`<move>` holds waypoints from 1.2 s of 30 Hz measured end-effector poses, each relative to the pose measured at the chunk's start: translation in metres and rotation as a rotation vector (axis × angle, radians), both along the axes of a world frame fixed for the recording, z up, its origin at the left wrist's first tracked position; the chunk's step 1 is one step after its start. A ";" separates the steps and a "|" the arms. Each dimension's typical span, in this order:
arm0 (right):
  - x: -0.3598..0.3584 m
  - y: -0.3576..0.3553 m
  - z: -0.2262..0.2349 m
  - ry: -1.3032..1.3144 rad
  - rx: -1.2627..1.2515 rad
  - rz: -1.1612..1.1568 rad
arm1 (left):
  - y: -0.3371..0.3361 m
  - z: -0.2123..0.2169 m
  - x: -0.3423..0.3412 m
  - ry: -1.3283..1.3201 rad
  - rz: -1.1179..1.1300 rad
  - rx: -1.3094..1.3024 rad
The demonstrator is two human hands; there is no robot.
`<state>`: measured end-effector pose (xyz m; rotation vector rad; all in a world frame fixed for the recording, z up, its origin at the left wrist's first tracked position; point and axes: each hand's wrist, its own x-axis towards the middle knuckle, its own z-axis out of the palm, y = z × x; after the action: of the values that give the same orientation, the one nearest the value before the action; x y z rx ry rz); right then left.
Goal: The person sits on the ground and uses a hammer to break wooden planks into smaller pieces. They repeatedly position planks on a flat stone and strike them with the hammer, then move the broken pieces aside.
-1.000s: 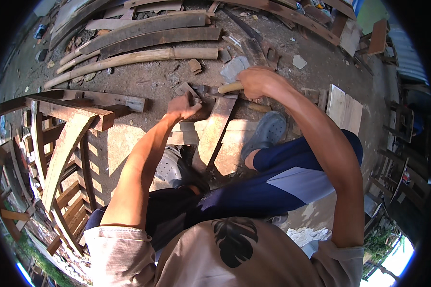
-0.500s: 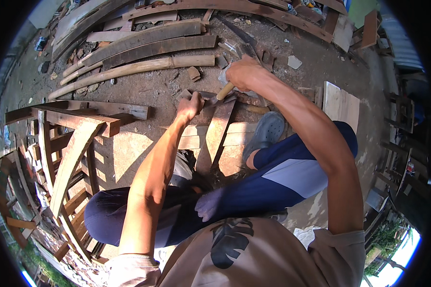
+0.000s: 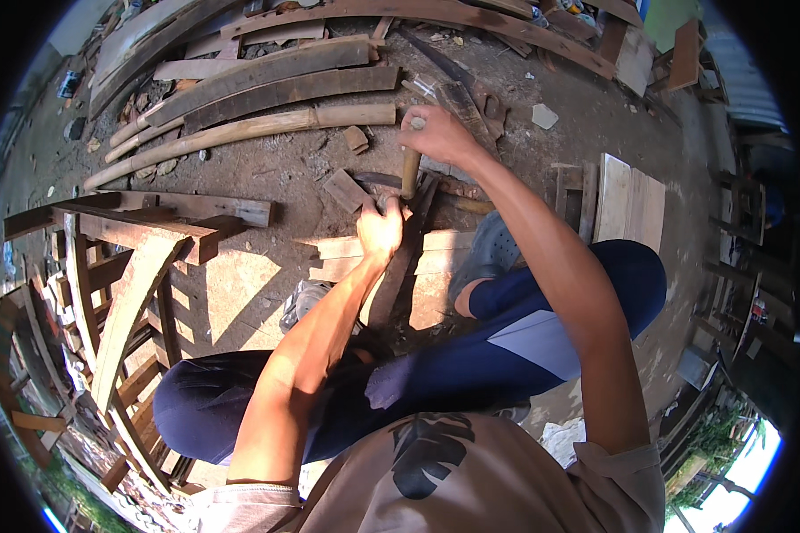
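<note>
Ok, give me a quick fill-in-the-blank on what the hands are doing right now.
1. The right hand grips a wooden ____ of a tool.
2. The left hand rests on a dark ____ lying on the ground.
3. The person wears dark blue ____.

Missing words: handle; plank; trousers

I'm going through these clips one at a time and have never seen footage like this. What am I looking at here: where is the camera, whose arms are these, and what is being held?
The camera is a wide fisheye worn on a person's head, looking down, so straight edges bend near the rim. No machine is involved: both arms are the wearer's own, and the person squats on bare ground in dark blue trousers. The right hand is raised and grips a wooden handle that hangs down from the fist; its working end is hard to make out. The left hand rests on the top of a dark wooden strip lying over pale boards. Long curved planks lie beyond, and a wooden frame stands to the left.
</note>
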<state>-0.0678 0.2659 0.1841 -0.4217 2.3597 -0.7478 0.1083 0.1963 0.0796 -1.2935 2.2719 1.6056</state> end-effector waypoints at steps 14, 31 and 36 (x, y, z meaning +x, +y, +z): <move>0.082 0.007 -0.027 0.001 -0.711 -0.803 | -0.013 -0.053 -0.030 0.155 0.287 0.678; 0.073 0.036 -0.034 -0.256 -0.980 -0.835 | -0.037 -0.047 -0.037 0.058 -0.134 0.081; -0.003 0.023 -0.023 -0.581 -0.739 -1.025 | -0.047 -0.060 -0.026 0.005 -0.139 0.254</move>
<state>-0.0711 0.2886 0.1613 0.7198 1.5531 -1.8964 0.0818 0.1492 0.0200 -1.0493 2.0269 1.7775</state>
